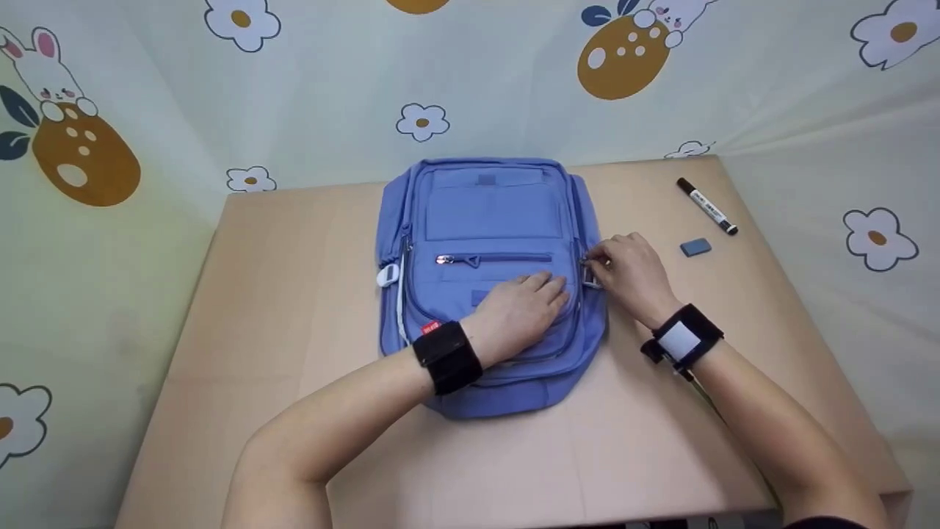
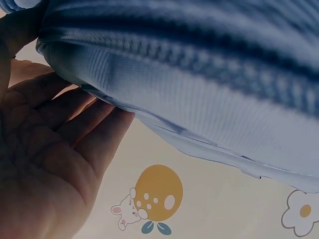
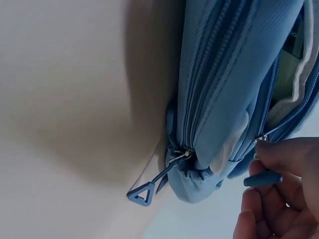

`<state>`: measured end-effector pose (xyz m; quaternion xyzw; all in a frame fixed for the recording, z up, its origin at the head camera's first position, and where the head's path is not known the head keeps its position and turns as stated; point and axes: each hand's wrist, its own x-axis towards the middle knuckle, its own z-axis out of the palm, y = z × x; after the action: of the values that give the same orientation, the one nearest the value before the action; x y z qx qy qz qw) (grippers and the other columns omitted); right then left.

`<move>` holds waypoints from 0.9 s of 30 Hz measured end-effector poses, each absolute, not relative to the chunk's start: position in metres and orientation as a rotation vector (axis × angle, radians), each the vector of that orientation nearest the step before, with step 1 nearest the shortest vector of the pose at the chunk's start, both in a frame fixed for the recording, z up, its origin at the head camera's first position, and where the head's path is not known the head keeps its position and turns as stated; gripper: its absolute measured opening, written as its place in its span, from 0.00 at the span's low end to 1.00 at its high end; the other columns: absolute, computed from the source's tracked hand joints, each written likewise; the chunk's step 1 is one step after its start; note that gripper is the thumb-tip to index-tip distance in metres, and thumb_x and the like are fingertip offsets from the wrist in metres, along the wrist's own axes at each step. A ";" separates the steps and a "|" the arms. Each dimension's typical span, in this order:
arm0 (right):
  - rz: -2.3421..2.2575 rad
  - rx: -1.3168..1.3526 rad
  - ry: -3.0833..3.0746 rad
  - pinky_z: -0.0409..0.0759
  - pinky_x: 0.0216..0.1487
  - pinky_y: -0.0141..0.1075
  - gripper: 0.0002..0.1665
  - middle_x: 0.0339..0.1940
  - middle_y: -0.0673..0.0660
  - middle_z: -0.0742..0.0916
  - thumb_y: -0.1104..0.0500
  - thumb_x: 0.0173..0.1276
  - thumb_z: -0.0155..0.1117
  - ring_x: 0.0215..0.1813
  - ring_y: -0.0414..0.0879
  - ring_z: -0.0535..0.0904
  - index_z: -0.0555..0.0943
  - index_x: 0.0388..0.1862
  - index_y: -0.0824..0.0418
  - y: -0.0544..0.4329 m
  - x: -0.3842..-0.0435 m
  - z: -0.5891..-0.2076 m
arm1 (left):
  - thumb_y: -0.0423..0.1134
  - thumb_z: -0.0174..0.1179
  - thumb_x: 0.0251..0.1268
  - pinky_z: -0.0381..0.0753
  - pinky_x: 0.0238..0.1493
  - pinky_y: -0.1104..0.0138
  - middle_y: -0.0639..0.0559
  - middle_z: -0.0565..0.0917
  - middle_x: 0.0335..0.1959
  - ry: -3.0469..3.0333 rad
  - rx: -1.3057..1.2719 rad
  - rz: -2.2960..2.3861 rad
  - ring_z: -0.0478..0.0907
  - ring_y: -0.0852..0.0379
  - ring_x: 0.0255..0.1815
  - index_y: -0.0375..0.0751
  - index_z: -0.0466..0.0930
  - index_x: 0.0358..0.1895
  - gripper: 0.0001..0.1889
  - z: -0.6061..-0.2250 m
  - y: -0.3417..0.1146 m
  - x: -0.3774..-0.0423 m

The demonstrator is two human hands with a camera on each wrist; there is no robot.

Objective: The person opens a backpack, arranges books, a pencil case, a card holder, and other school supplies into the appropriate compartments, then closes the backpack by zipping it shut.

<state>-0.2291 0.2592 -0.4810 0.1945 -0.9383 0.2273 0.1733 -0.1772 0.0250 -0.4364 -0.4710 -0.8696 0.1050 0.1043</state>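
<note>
A blue backpack point(image 1: 492, 209) lies front side up on the table. My left hand point(image 1: 518, 312) rests across its lower front, fingers extended; in the left wrist view those fingers point(image 2: 107, 132) touch the blue fabric beside a zipper. At the pack's right side, my right hand point(image 1: 635, 279) pinches a zipper pull point(image 3: 263, 178) between thumb and fingers. Seen from the right wrist, the zipper beside it is parted, baring a pale lining point(image 3: 300, 74) and something dark inside. Another zipper's triangular pull point(image 3: 142, 193) hangs loose nearby. A short pocket zipper point(image 1: 514, 257) crosses the front.
To the right of the backpack, a blue-grey eraser point(image 1: 695, 247) and a capped black-and-white marker point(image 1: 707, 207) lie on the tan table point(image 1: 279, 294). Printed cloth point(image 1: 330, 88) hangs behind and along both sides. A white round tag point(image 1: 388, 275) sits at the pack's left edge.
</note>
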 end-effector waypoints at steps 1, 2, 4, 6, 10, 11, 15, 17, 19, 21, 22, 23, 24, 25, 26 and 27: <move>0.641 0.551 -2.657 0.73 0.41 0.48 0.06 0.34 0.60 0.88 0.66 0.62 0.75 0.36 0.57 0.78 0.88 0.38 0.65 0.260 -0.229 -0.481 | 0.40 0.52 0.77 0.77 0.64 0.59 0.46 0.77 0.69 -2.570 -1.389 0.307 0.74 0.49 0.68 0.43 0.78 0.69 0.21 -0.436 0.025 -0.177; 0.636 0.551 -2.656 0.73 0.40 0.48 0.06 0.33 0.60 0.88 0.65 0.62 0.75 0.36 0.57 0.78 0.88 0.38 0.64 0.260 -0.229 -0.481 | 0.40 0.53 0.77 0.77 0.64 0.59 0.46 0.77 0.69 -2.577 -1.390 0.303 0.74 0.49 0.69 0.43 0.77 0.69 0.21 -0.436 0.025 -0.178; 0.620 0.554 -2.656 0.74 0.39 0.48 0.06 0.33 0.59 0.89 0.64 0.63 0.75 0.36 0.56 0.78 0.89 0.38 0.63 0.261 -0.227 -0.481 | 0.40 0.53 0.78 0.76 0.65 0.58 0.46 0.76 0.70 -2.595 -1.394 0.303 0.73 0.49 0.69 0.43 0.76 0.70 0.22 -0.436 0.025 -0.178; 0.605 0.553 -2.664 0.74 0.39 0.48 0.05 0.34 0.59 0.89 0.64 0.64 0.75 0.36 0.56 0.79 0.89 0.38 0.63 0.262 -0.225 -0.480 | 0.41 0.54 0.77 0.76 0.66 0.58 0.46 0.75 0.71 -2.608 -1.394 0.303 0.73 0.49 0.70 0.43 0.76 0.71 0.23 -0.436 0.025 -0.178; 0.575 0.554 -2.677 0.75 0.39 0.48 0.05 0.34 0.59 0.89 0.63 0.63 0.75 0.36 0.56 0.80 0.88 0.37 0.62 0.262 -0.219 -0.477 | 0.43 0.57 0.74 0.75 0.66 0.58 0.46 0.75 0.71 -2.619 -1.393 0.305 0.72 0.49 0.70 0.44 0.75 0.71 0.25 -0.436 0.025 -0.178; 0.570 0.556 -2.681 0.76 0.39 0.48 0.05 0.34 0.59 0.89 0.64 0.63 0.76 0.36 0.56 0.80 0.88 0.37 0.62 0.263 -0.218 -0.477 | 0.44 0.58 0.74 0.75 0.67 0.58 0.46 0.75 0.71 -2.620 -1.393 0.304 0.72 0.49 0.70 0.44 0.75 0.71 0.25 -0.436 0.025 -0.178; 0.547 0.576 -2.683 0.76 0.40 0.48 0.05 0.34 0.59 0.89 0.64 0.62 0.76 0.36 0.56 0.80 0.88 0.36 0.63 0.263 -0.211 -0.475 | 0.46 0.62 0.71 0.74 0.68 0.58 0.46 0.74 0.72 -2.635 -1.402 0.308 0.71 0.48 0.71 0.43 0.74 0.72 0.28 -0.435 0.025 -0.178; 0.539 0.587 -2.685 0.76 0.40 0.48 0.05 0.34 0.59 0.89 0.65 0.62 0.76 0.37 0.56 0.80 0.87 0.36 0.63 0.264 -0.207 -0.474 | 0.46 0.62 0.71 0.73 0.68 0.58 0.45 0.73 0.72 -2.636 -1.404 0.311 0.71 0.48 0.71 0.43 0.73 0.72 0.29 -0.435 0.026 -0.179; 0.532 0.600 -2.686 0.77 0.41 0.48 0.06 0.34 0.59 0.89 0.65 0.61 0.76 0.37 0.56 0.80 0.87 0.36 0.63 0.264 -0.203 -0.473 | 0.45 0.61 0.72 0.73 0.68 0.58 0.45 0.73 0.72 -2.636 -1.405 0.315 0.71 0.48 0.71 0.42 0.73 0.73 0.28 -0.435 0.026 -0.179; 0.530 0.617 -2.684 0.77 0.41 0.48 0.06 0.34 0.58 0.89 0.65 0.61 0.76 0.37 0.56 0.81 0.87 0.36 0.62 0.263 -0.200 -0.472 | 0.44 0.59 0.73 0.73 0.68 0.58 0.45 0.74 0.72 -2.631 -1.403 0.315 0.71 0.48 0.71 0.42 0.73 0.73 0.27 -0.436 0.026 -0.179; 0.526 0.627 -2.681 0.77 0.41 0.48 0.06 0.34 0.58 0.89 0.66 0.61 0.76 0.37 0.55 0.81 0.87 0.36 0.62 0.263 -0.198 -0.472 | 0.43 0.57 0.74 0.74 0.68 0.58 0.45 0.74 0.72 -2.628 -1.399 0.315 0.72 0.48 0.71 0.42 0.73 0.72 0.26 -0.436 0.026 -0.179; 0.522 0.637 -2.676 0.77 0.40 0.48 0.06 0.33 0.58 0.88 0.66 0.61 0.76 0.36 0.55 0.81 0.87 0.36 0.62 0.263 -0.196 -0.471 | 0.42 0.56 0.75 0.74 0.67 0.58 0.46 0.74 0.71 -2.623 -1.395 0.313 0.72 0.49 0.71 0.42 0.74 0.72 0.25 -0.436 0.026 -0.178; 0.517 0.646 -2.673 0.77 0.40 0.48 0.06 0.33 0.57 0.88 0.66 0.61 0.76 0.36 0.55 0.81 0.86 0.35 0.62 0.263 -0.195 -0.471 | 0.41 0.54 0.76 0.75 0.67 0.59 0.46 0.75 0.71 -2.618 -1.391 0.312 0.72 0.49 0.71 0.43 0.74 0.72 0.24 -0.436 0.026 -0.178; 0.512 0.653 -2.672 0.77 0.39 0.47 0.05 0.32 0.56 0.88 0.66 0.61 0.76 0.36 0.55 0.80 0.86 0.35 0.62 0.263 -0.193 -0.471 | 0.40 0.53 0.77 0.75 0.66 0.59 0.46 0.75 0.71 -2.611 -1.386 0.309 0.72 0.49 0.70 0.43 0.74 0.72 0.23 -0.436 0.026 -0.178; 0.509 0.660 -2.672 0.77 0.39 0.47 0.05 0.31 0.56 0.88 0.65 0.61 0.76 0.35 0.54 0.80 0.86 0.34 0.62 0.262 -0.192 -0.470 | 0.39 0.52 0.77 0.75 0.66 0.59 0.46 0.75 0.71 -2.607 -1.382 0.307 0.73 0.50 0.70 0.43 0.75 0.71 0.23 -0.437 0.026 -0.178; 0.509 0.664 -2.676 0.77 0.38 0.47 0.05 0.31 0.55 0.88 0.65 0.60 0.75 0.35 0.54 0.80 0.86 0.33 0.62 0.262 -0.190 -0.470 | 0.39 0.51 0.78 0.76 0.66 0.59 0.47 0.76 0.70 -2.604 -1.378 0.306 0.73 0.50 0.70 0.43 0.75 0.71 0.22 -0.437 0.026 -0.178</move>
<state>-0.1900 0.2617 -0.4698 0.2335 -0.9409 0.1790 0.1680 -0.1776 0.0258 -0.4369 -0.4635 -0.8755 0.1030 0.0897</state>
